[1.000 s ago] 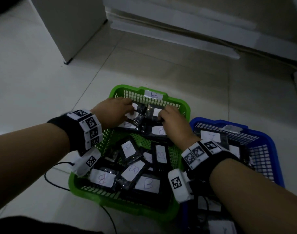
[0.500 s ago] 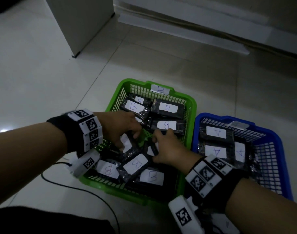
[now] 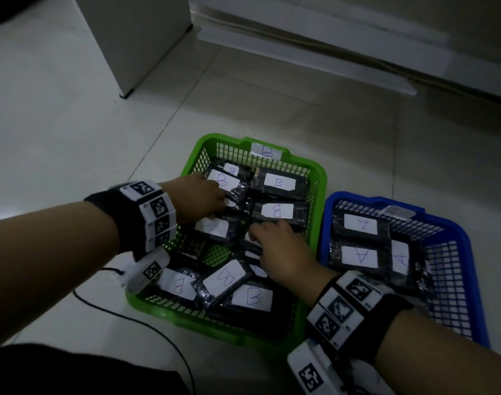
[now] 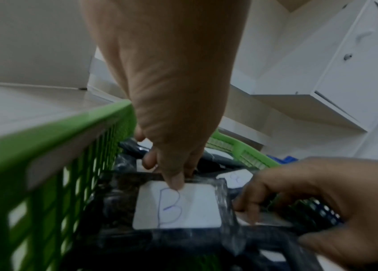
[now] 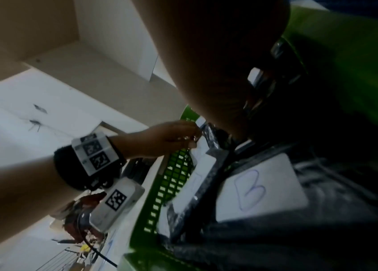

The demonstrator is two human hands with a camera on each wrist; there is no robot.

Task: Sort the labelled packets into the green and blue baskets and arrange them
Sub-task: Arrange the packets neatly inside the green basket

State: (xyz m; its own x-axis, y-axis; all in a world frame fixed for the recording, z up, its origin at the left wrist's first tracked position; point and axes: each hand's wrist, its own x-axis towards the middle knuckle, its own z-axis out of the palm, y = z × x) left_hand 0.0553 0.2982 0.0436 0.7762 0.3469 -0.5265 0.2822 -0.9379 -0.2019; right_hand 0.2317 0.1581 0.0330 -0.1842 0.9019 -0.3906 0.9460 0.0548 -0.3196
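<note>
Both my hands are inside the green plastic mesh basket [image 3: 317, 178], which stands on the white tiled floor [image 3: 72, 138] and touches the blue plastic mesh basket [image 3: 468, 252] on its right side. My left hand [image 3: 199, 199] pinches a black packet with a white label marked B [image 4: 176, 207] near the left wall of the green basket; my thumb lies on the label. My right hand [image 3: 283, 252] rests in the middle on other B packets, fingers [image 4: 248, 207] curled, but I cannot tell if they grip one. Three black packets with white labels marked A [image 3: 360, 225] lie in the blue basket.
</note>
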